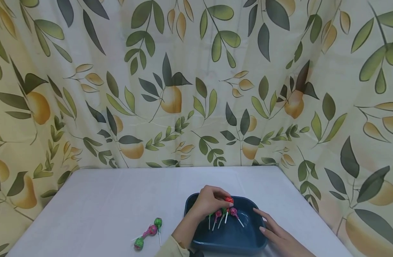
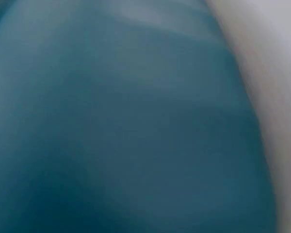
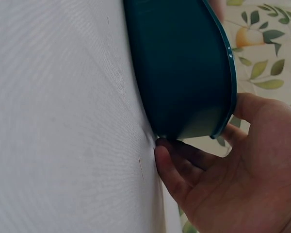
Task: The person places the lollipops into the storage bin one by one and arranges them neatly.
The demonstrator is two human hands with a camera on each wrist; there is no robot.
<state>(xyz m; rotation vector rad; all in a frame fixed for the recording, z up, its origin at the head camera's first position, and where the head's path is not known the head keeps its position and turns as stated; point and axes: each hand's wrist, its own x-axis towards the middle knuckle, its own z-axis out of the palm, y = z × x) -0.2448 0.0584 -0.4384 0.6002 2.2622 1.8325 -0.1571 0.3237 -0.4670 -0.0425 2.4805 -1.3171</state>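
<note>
Red-wrapped lollipop [image 1: 229, 200] is pinched by the left hand [image 1: 210, 201] over a blue tray [image 1: 228, 238]; the right hand [image 1: 277, 231] touches its side, fingers relaxed.

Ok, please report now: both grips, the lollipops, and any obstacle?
Left grip pinches a red lollipop. Right grip touches blue tray's right side. Other lollipops inside; three more lollipops on table, left of tray. No obstruction visible.

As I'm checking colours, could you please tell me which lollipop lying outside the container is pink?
The middle lollipop of the three on the table; the two green lollipops flank it.
</note>
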